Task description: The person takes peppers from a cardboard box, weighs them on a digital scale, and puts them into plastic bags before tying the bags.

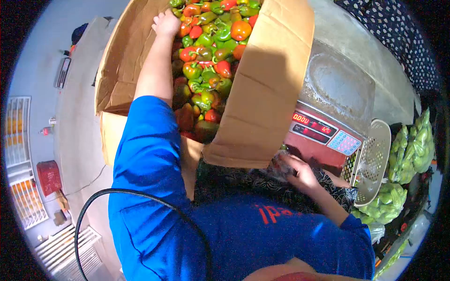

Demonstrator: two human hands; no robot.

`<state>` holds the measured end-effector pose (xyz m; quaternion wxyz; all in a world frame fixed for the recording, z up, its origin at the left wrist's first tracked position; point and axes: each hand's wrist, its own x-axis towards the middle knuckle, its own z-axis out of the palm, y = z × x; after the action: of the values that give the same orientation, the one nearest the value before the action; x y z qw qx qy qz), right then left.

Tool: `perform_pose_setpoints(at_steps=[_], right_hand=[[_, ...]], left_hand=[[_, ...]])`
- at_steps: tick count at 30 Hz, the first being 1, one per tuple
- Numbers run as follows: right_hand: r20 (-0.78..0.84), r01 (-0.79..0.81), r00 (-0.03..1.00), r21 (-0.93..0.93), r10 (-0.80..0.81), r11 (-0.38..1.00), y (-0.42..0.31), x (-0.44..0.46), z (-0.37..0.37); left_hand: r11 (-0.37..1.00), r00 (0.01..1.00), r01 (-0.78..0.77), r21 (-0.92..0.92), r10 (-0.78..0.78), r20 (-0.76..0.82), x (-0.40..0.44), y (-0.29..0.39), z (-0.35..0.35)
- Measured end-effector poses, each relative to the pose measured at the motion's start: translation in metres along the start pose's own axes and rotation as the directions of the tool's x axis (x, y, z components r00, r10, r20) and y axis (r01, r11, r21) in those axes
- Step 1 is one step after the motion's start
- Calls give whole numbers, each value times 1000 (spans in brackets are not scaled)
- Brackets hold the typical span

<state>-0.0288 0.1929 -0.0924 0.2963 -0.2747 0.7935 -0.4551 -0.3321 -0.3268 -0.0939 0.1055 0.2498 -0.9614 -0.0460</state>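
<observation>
My left hand point(167, 23) reaches to the far left side of an open cardboard box point(272, 70), beside the peppers. Its fingers are curled, and whatever they may hold is hidden. The box is filled with red, green and orange peppers point(206, 56), some half turned in colour. Low at the box's near right corner, my right hand point(302, 174) is closed on a clear plastic bag point(280, 166). Something dark red or green shows through the bag, too unclear to name.
A red digital scale point(318, 136) with a worn metal pan point(337, 79) stands right of the box. Beyond it are a pale plastic basket point(377, 159) and bags of green produce point(412, 150). A black cable point(136, 193) loops at the lower left. A red crate point(48, 178) stands far left.
</observation>
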Motion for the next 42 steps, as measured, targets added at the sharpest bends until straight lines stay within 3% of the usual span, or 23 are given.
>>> perform_pose_setpoints(at_steps=[2,6,8,10,18,21,24,27,30,32,34,35,36,38,39,42], right_hand=[[14,16,1000,-10,-16,1000,3,0,-1],[31,45,998,33,-46,998,5,-2,0],[22,-5,1000,12,5,1000,-6,-1,0],[22,-28,999,1,28,1000,-9,-1,2],[31,-44,999,10,44,999,-2,-3,3],[54,-43,998,17,42,999,-10,0,0],[43,-32,999,2,32,999,-3,-2,2],[32,-74,997,58,72,996,0,-3,3],[40,-68,997,60,66,996,1,-3,2],[34,-45,998,70,43,996,0,-2,1],[34,-44,999,80,41,996,0,-3,1],[36,-51,998,81,49,995,0,-3,1],[40,-59,998,82,56,995,0,-2,0],[41,-59,997,32,58,998,0,-1,0],[44,-62,997,7,62,998,0,-3,-1],[33,-55,998,-15,55,998,10,-6,2]], left_hand=[[1000,1000,13,12,-13,-4,1,0,-4],[986,996,-83,-145,81,-24,-3,-7,-11],[985,994,103,-141,-97,51,-4,2,-13],[990,989,111,-89,-101,106,4,1,-3],[992,1000,-8,-129,9,8,3,-8,-7],[958,996,-44,-283,63,58,1,-15,-5],[919,999,-35,-394,45,15,-3,-17,-2],[926,1000,13,-378,-15,-4,0,-16,2],[849,993,-54,-525,-7,-114,-9,-7,-14],[416,997,-18,-909,-56,-45,-12,3,-29],[-185,1000,-29,-982,-7,-28,-9,12,-47],[-241,998,53,-969,-21,60,-31,25,-85],[-374,993,82,-924,113,43,-28,21,-92],[-528,986,114,-841,162,32,-50,37,-119],[-615,937,338,-712,291,194,-48,35,-123],[-453,882,397,-798,428,197,-77,41,-125]])
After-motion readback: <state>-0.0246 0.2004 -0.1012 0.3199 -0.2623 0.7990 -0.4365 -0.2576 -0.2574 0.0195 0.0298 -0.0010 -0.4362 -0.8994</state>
